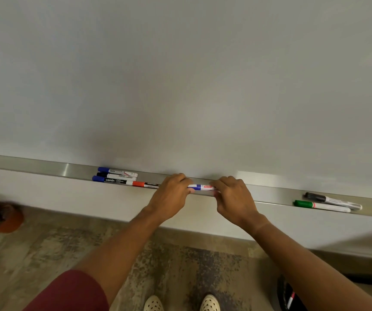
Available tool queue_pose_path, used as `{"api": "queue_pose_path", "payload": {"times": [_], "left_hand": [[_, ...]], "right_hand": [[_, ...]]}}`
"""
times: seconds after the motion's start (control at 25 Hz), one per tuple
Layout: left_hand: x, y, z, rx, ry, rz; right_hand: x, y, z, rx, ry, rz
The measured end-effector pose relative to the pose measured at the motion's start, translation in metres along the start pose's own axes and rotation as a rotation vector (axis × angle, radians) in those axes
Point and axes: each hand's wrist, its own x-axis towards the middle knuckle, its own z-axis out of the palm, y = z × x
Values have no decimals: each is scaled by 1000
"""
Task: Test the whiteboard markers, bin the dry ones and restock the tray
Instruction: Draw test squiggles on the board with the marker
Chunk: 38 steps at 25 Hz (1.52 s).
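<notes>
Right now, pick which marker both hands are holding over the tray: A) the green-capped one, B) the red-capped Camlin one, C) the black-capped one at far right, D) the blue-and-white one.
D: the left hand and right hand grip opposite ends of the blue-and-white marker; the other markers lie untouched on the tray.

place: office or classroom | evidence: wide blank whiteboard (180, 75) on the wall | metal marker tray (46, 170) along its lower edge holding several whiteboard markers (115, 176) | mottled hard floor (46, 248) | potted plant (1, 217) on the floor at left
</notes>
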Motion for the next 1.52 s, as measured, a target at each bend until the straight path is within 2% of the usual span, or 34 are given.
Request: {"api": "queue_pose_path", "payload": {"times": [0.2,0.44,0.6,0.76,1.0,1.12,1.28,1.4,1.52], "left_hand": [[-8,23,-9,-70,30,125],[-20,32,-30,-161,-60,162],[-33,-4,-57,-256,49,95],[-33,21,-61,-267,129,209],[-23,57,-74,-159,366,317],[-12,74,-90,-55,505,399],[22,104,-134,61,708,443],[52,141,-173,79,869,461],[77,180,-217,109,1023,472]], "right_hand": [[-6,-16,-18,75,-13,-98],[-25,-35,-43,10,26,-73],[-44,-7,-72,-9,152,105],[-41,-29,-79,68,176,121],[-48,-39,-106,201,275,184],[-47,-34,-131,236,402,192],[-26,-24,-196,480,560,243],[-9,-13,-248,594,676,198],[6,-5,-294,692,712,73]]}}
